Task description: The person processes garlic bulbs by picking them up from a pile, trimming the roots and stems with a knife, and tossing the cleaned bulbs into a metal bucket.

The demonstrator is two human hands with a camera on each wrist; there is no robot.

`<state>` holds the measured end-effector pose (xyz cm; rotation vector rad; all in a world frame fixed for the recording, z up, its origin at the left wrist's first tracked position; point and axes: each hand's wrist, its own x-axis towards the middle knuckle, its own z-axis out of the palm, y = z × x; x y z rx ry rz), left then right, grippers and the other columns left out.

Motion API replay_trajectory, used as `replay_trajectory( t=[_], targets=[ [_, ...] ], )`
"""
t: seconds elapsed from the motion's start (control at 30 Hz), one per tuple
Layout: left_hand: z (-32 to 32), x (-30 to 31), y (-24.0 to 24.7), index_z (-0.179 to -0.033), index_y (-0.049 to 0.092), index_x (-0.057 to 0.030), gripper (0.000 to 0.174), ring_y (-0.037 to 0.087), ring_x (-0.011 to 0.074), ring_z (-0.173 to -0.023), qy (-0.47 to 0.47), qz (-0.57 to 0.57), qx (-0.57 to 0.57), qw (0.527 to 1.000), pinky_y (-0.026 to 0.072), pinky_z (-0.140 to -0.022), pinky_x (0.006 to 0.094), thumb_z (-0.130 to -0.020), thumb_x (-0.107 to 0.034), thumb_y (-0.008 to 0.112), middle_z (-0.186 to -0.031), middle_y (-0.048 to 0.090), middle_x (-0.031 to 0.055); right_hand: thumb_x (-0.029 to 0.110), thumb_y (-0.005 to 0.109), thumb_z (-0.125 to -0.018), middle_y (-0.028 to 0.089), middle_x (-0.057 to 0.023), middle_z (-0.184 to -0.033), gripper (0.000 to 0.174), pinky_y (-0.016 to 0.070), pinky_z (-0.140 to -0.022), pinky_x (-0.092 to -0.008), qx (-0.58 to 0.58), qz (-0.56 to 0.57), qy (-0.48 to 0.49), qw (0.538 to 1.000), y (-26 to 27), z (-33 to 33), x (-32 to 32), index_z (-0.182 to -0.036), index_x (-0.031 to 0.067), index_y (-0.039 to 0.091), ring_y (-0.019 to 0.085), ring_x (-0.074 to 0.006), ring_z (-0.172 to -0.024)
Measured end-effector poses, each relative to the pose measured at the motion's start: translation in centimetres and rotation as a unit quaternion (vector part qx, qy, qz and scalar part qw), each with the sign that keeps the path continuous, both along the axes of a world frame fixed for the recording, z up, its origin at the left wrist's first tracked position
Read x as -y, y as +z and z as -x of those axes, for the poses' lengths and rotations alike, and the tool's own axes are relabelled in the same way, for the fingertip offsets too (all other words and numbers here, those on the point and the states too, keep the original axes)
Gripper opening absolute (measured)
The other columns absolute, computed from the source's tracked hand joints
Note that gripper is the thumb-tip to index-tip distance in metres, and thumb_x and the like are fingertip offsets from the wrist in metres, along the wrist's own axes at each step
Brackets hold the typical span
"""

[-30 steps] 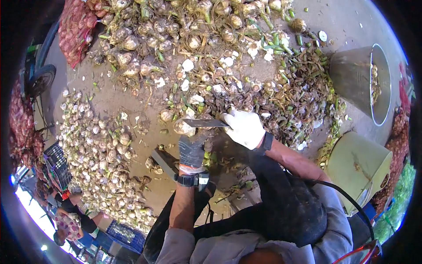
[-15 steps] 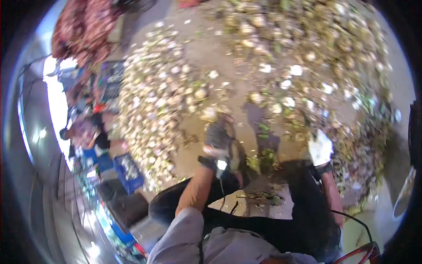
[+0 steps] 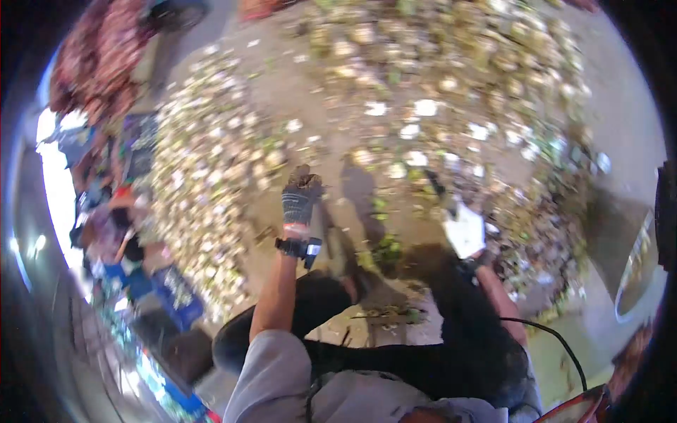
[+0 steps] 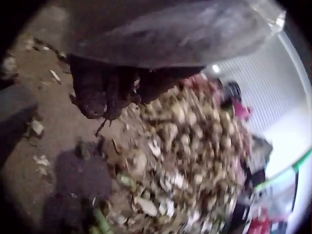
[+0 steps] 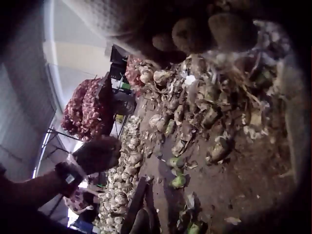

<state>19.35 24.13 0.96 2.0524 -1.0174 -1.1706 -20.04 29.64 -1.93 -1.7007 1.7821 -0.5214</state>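
Observation:
The left hand (image 3: 300, 204), in a dark knit glove, hangs over bare floor beside the pile of pale garlic bulbs (image 3: 211, 169). Its dirt-covered fingers (image 4: 100, 95) bend loosely in the left wrist view, with no bulb visible in them. In a white glove, the right hand (image 3: 465, 229) grips a dark knife (image 3: 438, 187) that points up and away from the body. Curled fingers (image 5: 187, 36) of this hand show in the right wrist view, where I cannot make out the blade. Untrimmed bulbs with stalks (image 3: 451, 49) lie heaped ahead, blurred.
Dry leaf scraps (image 3: 539, 247) are heaped right of the right hand, near a metal bucket (image 3: 638, 257). Red net sacks (image 3: 99, 60) stand at far left. A blue crate (image 3: 176, 296) and a seated person (image 3: 106, 233) are at left. Between the legs lie green trimmings (image 3: 386, 250).
The bulb in the left hand is no longer seen there. The head view has swung left since the first frame. The right hand has parted from the left, still with the knife.

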Motion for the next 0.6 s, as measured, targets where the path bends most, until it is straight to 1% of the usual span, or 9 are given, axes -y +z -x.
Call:
replay_trajectory(
  t=[0.07, 0.13, 0.27, 0.4, 0.43, 0.47, 0.5, 0.53, 0.6],
  targets=[
    [4.8, 3.5, -2.8, -0.131, 0.055, -0.0069, 0.057, 0.066, 0.0331, -0.096, -0.120, 0.044, -0.010, 0.992, 0.0529, -0.083, 0.0455, -0.080, -0.023, 0.075, -0.119, 0.065, 0.0185, 0.030, 0.064, -0.085, 0.066, -0.0187, -0.076, 0.024, 0.0515, -0.062, -0.0456, 0.004, -0.059, -0.017, 0.998, -2.4, 1.3, -1.1, -0.095, 0.0087, 0.065, 0.065, -0.0386, -0.070],
    [8.9, 6.5, -1.6, -0.131, 0.053, -0.0050, 0.062, 0.063, 0.0356, -0.105, -0.310, 0.280, 0.332, 0.846, 0.0509, -0.090, 0.0454, -0.078, -0.023, 0.077, -0.122, 0.062, 0.0212, 0.031, 0.065, -0.085, 0.066, -0.0193, -0.076, 0.026, 0.0517, -0.062, -0.0455, 0.067, -0.072, -0.057, 0.994, -1.7, 1.9, -1.3, -0.094, 0.0075, 0.064, 0.065, -0.0385, -0.071],
    [10.2, 10.3, -4.7, -0.124, 0.058, -0.0091, 0.050, 0.063, 0.0368, -0.092, -0.465, -0.020, 0.393, 0.793, 0.0533, -0.084, 0.0433, -0.077, -0.017, 0.070, -0.109, 0.064, 0.0174, 0.032, 0.065, -0.085, 0.066, -0.0208, -0.078, 0.029, 0.0519, -0.065, -0.0458, 0.049, -0.103, -0.054, 0.992, -2.4, 2.5, -2.1, -0.094, 0.0041, 0.064, 0.066, -0.0384, -0.074],
    [10.0, 8.5, -6.4, -0.122, 0.060, -0.0131, 0.048, 0.062, 0.0335, -0.098, -0.480, 0.029, 0.336, 0.810, 0.0513, -0.086, 0.0464, -0.077, -0.022, 0.073, -0.111, 0.064, 0.0152, 0.032, 0.064, -0.086, 0.066, -0.0196, -0.078, 0.028, 0.0522, -0.065, -0.0466, 0.033, -0.107, -0.052, 0.992, -1.5, 1.5, -1.2, -0.092, 0.0053, 0.064, 0.066, -0.0370, -0.073],
    [7.4, 6.6, -12.0, -0.118, 0.064, -0.0126, 0.043, 0.061, 0.0299, -0.104, -0.692, 0.204, 0.484, 0.496, 0.0501, -0.089, 0.0451, -0.077, -0.023, 0.075, -0.117, 0.064, 0.0119, 0.032, 0.063, -0.087, 0.066, -0.0188, -0.078, 0.027, 0.0524, -0.065, -0.0463, 0.006, -0.072, -0.018, 0.997, -1.3, 1.1, -0.9, -0.092, 0.0056, 0.064, 0.066, -0.0365, -0.073],
    [7.9, 5.2, -11.4, -0.118, 0.064, -0.0126, 0.043, 0.061, 0.0299, -0.104, -0.698, 0.206, 0.475, 0.495, 0.0501, -0.089, 0.0451, -0.077, -0.023, 0.075, -0.117, 0.064, 0.0119, 0.032, 0.061, -0.088, 0.066, -0.0181, -0.078, 0.027, 0.0525, -0.064, -0.0460, -0.020, -0.039, 0.016, 0.999, -0.8, 0.6, -0.7, -0.093, 0.0060, 0.064, 0.066, -0.0359, -0.073],
    [8.8, 3.5, -9.9, -0.115, 0.065, -0.0112, 0.040, 0.063, 0.0271, -0.099, -0.590, 0.128, 0.187, 0.775, 0.0517, -0.084, 0.0419, -0.078, -0.022, 0.075, -0.111, 0.066, 0.0100, 0.032, 0.060, -0.089, 0.065, -0.0169, -0.078, 0.026, 0.0524, -0.063, -0.0457, -0.016, -0.037, 0.033, 0.999, 0.9, 0.0, 0.3, -0.092, 0.0065, 0.064, 0.066, -0.0353, -0.072],
    [10.0, 2.5, -8.2, -0.113, 0.066, -0.0099, 0.036, 0.066, 0.0244, -0.093, -0.376, 0.024, -0.133, 0.917, 0.0533, -0.080, 0.0387, -0.080, -0.021, 0.075, -0.106, 0.069, 0.0081, 0.031, 0.058, -0.089, 0.064, -0.0158, -0.077, 0.024, 0.0523, -0.062, -0.0453, -0.012, -0.030, 0.051, 0.998, 2.2, -0.5, 1.5, -0.090, 0.0070, 0.064, 0.065, -0.0346, -0.071],
    [14.1, 2.0, -2.3, -0.114, 0.064, -0.0060, 0.034, 0.066, 0.0180, -0.088, -0.380, -0.026, -0.070, 0.922, 0.0534, -0.075, 0.0322, -0.082, -0.015, 0.074, -0.101, 0.070, 0.0078, 0.028, 0.058, -0.088, 0.061, -0.0128, -0.078, 0.020, 0.0512, -0.060, -0.0453, -0.001, 0.003, 0.080, 0.997, 2.1, -1.2, 2.5, -0.091, 0.0090, 0.060, 0.063, -0.0339, -0.070]
  ],
)
